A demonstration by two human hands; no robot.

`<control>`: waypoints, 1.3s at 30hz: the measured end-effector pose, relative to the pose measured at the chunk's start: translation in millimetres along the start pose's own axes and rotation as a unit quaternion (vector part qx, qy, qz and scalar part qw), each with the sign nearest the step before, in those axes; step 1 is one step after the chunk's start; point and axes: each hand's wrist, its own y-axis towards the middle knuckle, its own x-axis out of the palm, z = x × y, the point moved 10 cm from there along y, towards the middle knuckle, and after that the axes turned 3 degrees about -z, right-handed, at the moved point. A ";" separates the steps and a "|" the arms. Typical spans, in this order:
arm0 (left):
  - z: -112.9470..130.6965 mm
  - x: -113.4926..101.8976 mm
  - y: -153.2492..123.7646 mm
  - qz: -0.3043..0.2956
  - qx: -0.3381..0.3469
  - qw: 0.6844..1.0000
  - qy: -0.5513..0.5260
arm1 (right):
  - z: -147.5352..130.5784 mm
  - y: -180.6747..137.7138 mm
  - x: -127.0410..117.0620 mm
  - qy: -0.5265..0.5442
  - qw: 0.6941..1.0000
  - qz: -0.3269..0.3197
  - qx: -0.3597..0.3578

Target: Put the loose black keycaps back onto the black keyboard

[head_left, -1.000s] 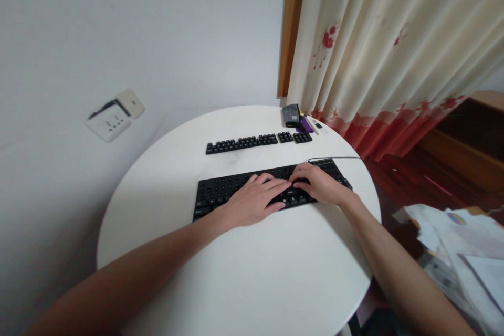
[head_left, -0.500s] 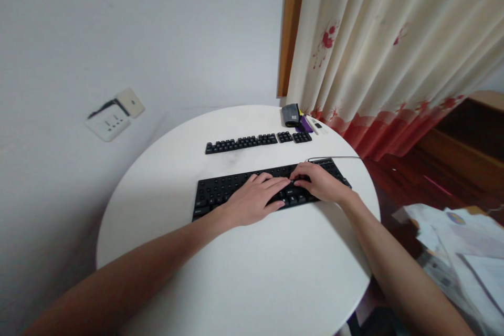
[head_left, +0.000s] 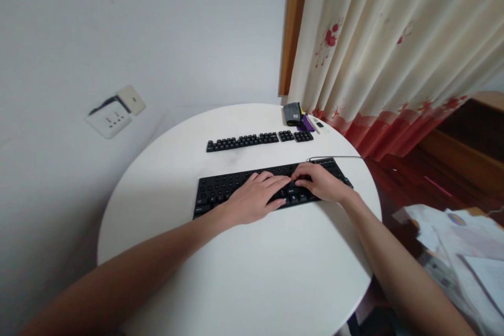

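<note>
A black keyboard [head_left: 216, 189] lies across the middle of the white round table, with many of its keycaps off and bare key posts showing. My left hand [head_left: 255, 197] rests flat over its centre, fingers stretched to the right and thumb apart at the front edge. Just right of those fingertips, my right hand [head_left: 315, 181] is curled down on the keyboard, thumb and forefinger drawn together; whatever is between them is too small to make out. Loose black keycaps [head_left: 242, 142] stand in tidy blocks behind the keyboard.
At the table's back right sit a grey folded cloth [head_left: 292, 114], a purple piece [head_left: 306, 124] and a white stick-like tool [head_left: 315, 125]. A cable [head_left: 338, 157] runs off the right edge. Papers [head_left: 460, 236] are piled at right; the wall borders the left.
Both hands keep nearly the same place on the keyboard, with only slight finger movement. The whole view has shifted very slightly.
</note>
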 end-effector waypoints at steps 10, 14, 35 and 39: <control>2.7 1.5 -0.5 -0.009 0.012 1.000 0.012 | -3.8 -1.2 0.4 -0.002 1.000 -0.002 -0.024; 2.8 2.1 -0.2 -0.012 0.013 1.000 0.017 | 1.5 -0.7 -1.3 0.011 1.000 0.006 -0.023; 5.5 4.9 0.4 -0.024 0.019 0.999 0.028 | 24.6 2.7 -3.5 -0.043 0.997 0.028 0.053; 7.4 4.6 -0.2 -0.021 0.019 0.999 0.040 | 26.9 1.8 -2.6 -0.053 0.996 0.025 0.062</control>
